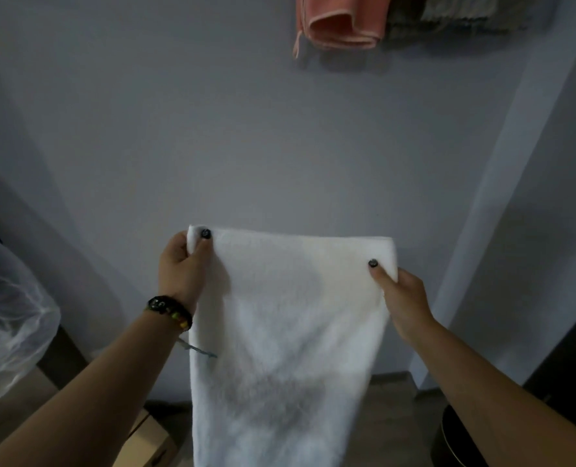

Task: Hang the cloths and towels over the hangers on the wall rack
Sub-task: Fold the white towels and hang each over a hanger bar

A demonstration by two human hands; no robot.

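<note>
White towel [286, 332] is held up in front of the grey wall [212, 129], hanging from its top edge down past the lower edge of the view. Its upper left corner is pinched by the left hand [182, 264], thumb on the near face and the other fingers curled behind the cloth. Its upper right corner is pinched by the right hand [404, 298] in the same way, the thumb pressed onto the near face; the remaining fingers are hidden behind the fabric. A clear plastic bag [6, 298] is seen bulging at the left edge, well apart from the towel. High on the wall, a pink cloth [340, 25] is draped folded, and just beside it on the right a grey towel [448, 15] is hung; the rack itself is cut off by the top of the view. A dark round bin [458, 439] is partly seen under the right forearm, and a cardboard box [151, 443] lies on the floor beneath the left forearm. A dark beaded bracelet [172, 310] is worn on the left wrist.
</note>
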